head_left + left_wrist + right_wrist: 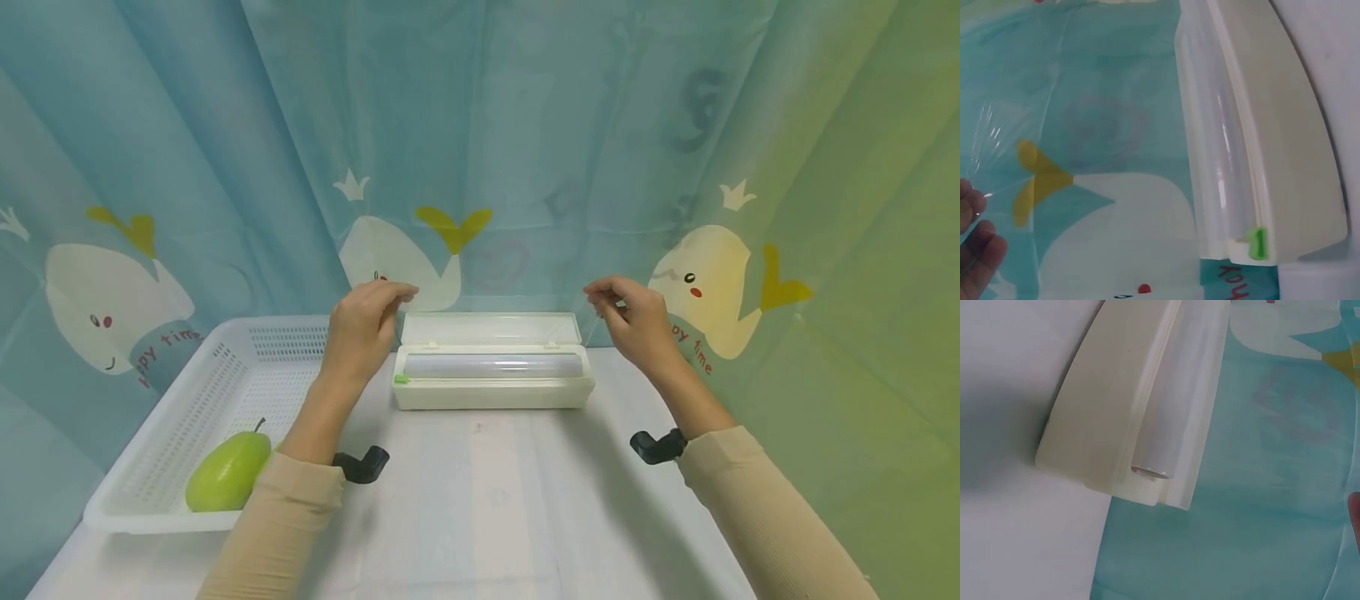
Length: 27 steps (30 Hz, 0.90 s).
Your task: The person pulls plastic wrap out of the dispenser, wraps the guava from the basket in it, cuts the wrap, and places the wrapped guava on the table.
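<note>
In the head view both hands are raised above a white cling film dispenser (495,395) with its lid (491,328) standing up. A clear roll of cling film (495,366) lies inside, and a green slider (1258,244) sits at the box's left end. My left hand (363,329) pinches one edge of a nearly invisible sheet of cling film (988,131), whose glints and creases show by the fingertips in the left wrist view. On the other side my right hand (633,321) pinches the sheet's opposite edge between thumb and fingers. Only a fingertip shows in the right wrist view.
A white plastic basket (161,400) stands at the left, with a green pear (228,471) in it, partly beside the left sleeve. A whale-print curtain (525,167) hangs right behind the dispenser. The white-covered table (480,517) spreads in front.
</note>
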Motion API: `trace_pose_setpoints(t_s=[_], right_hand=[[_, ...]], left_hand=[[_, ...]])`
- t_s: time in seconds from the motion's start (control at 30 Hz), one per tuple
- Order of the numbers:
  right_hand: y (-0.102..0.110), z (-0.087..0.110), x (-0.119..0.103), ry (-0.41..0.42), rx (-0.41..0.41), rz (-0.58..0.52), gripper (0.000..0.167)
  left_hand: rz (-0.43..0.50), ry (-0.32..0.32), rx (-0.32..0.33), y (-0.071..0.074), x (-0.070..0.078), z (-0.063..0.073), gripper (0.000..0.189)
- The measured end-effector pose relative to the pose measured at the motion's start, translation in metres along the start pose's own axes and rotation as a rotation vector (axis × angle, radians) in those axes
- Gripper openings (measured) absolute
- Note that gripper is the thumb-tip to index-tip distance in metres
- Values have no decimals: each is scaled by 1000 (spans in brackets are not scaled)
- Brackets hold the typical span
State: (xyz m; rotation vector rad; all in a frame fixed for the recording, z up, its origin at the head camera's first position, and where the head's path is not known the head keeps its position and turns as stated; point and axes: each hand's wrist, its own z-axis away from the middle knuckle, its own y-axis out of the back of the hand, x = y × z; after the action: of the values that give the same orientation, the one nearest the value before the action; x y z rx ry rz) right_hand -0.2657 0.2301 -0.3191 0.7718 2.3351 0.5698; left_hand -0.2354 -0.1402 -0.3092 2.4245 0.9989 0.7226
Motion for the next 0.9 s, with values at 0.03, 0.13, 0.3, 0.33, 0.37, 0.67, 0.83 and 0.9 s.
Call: trace_pose_setpoints(t_s=[0.03, 0.13, 0.3, 0.33, 0.37, 0.67, 0.83, 0.9], right_hand=[[0, 0, 0, 5, 3, 1, 10], [1, -2, -1, 24, 16, -4, 10], [3, -6, -2, 44, 33, -22, 11], [4, -7, -2, 43, 31, -24, 11], [4, -8, -3, 45, 28, -24, 12], [10, -15, -8, 72, 22, 28, 10], [13, -17, -9, 98, 32, 42, 10], [14, -18, -10, 102, 30, 42, 10]], left_hand=[[1, 1, 2, 0, 0, 0, 19], [6, 1, 6, 2, 0, -1, 20], [10, -9, 13, 5, 2, -4, 20], [11, -10, 14, 6, 2, -5, 19], [13, -10, 15, 6, 2, -6, 20], [14, -18, 35, 11, 4, -10, 19], [19, -32, 56, 11, 4, -9, 19], [20, -40, 65, 12, 5, -10, 18]])
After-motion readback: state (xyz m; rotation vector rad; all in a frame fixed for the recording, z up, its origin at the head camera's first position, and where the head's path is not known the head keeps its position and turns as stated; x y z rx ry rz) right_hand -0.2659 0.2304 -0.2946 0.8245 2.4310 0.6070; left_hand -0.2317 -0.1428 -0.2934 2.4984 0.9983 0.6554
